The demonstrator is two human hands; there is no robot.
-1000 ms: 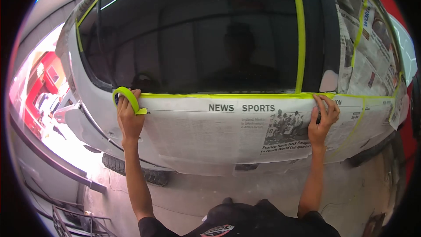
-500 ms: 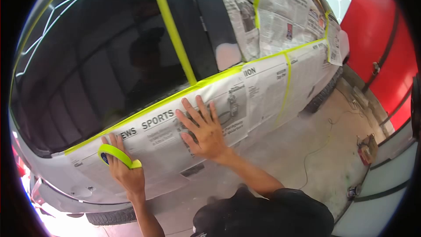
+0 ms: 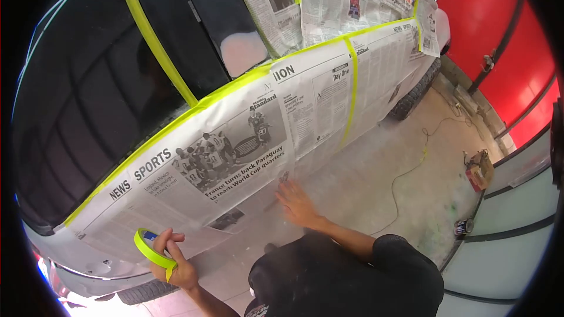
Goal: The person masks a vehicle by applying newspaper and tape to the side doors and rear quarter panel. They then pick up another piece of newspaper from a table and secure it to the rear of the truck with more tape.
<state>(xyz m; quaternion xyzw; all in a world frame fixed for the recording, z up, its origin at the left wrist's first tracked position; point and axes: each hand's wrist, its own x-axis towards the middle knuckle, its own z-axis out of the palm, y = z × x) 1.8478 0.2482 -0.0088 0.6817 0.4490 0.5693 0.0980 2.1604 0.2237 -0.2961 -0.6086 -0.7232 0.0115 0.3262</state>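
Observation:
A roll of neon-yellow masking tape (image 3: pixel 145 249) hangs on the fingers of my left hand (image 3: pixel 174 263), in front of the car's lower door. My right hand (image 3: pixel 298 205) has its fingers stretched out and holds nothing, low beside the bottom edge of the newspaper sheet (image 3: pixel 247 141). That sheet lies along the car door, headed "NEWS SPORTS". A strip of yellow tape (image 3: pixel 158 137) fixes its top edge below the dark window (image 3: pixel 76 100). Another taped newspaper sheet (image 3: pixel 320 91) continues toward the right.
More newspaper (image 3: pixel 329 6) covers the window farther along. A pale patch (image 3: pixel 242 53) shows on the dark pillar. On the floor are a cable (image 3: pixel 395 191), a small red box (image 3: pixel 479 171) and a can (image 3: pixel 463 226). A red panel (image 3: pixel 476 29) stands at the right.
My right hand has left the newspaper and moved down and right. My left hand has dropped away from the taped edge, still with the tape roll. The view has shifted.

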